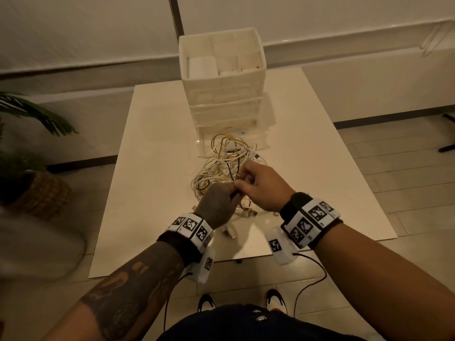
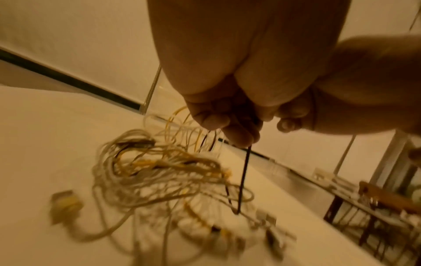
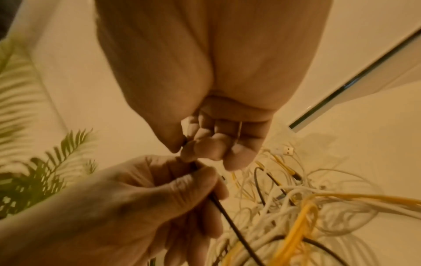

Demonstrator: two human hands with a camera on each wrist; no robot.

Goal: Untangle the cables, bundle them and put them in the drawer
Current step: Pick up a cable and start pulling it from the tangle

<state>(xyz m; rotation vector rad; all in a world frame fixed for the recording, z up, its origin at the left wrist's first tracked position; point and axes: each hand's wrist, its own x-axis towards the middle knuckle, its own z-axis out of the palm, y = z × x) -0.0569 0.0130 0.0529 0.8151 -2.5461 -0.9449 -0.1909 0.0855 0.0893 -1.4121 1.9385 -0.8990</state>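
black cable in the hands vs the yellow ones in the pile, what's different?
The black cable is pinched by both the left hand and the right hand; the yellow cables are touched by neither. The black cable runs taut and straight below the fingers; the yellow cables lie in loose loops on the table. Both are still caught in the same tangle.

Drawer unit [image 1: 222, 77] blocks far side – cable tangle [image 1: 222, 158] before it; table [image 1: 152, 148] left bare.
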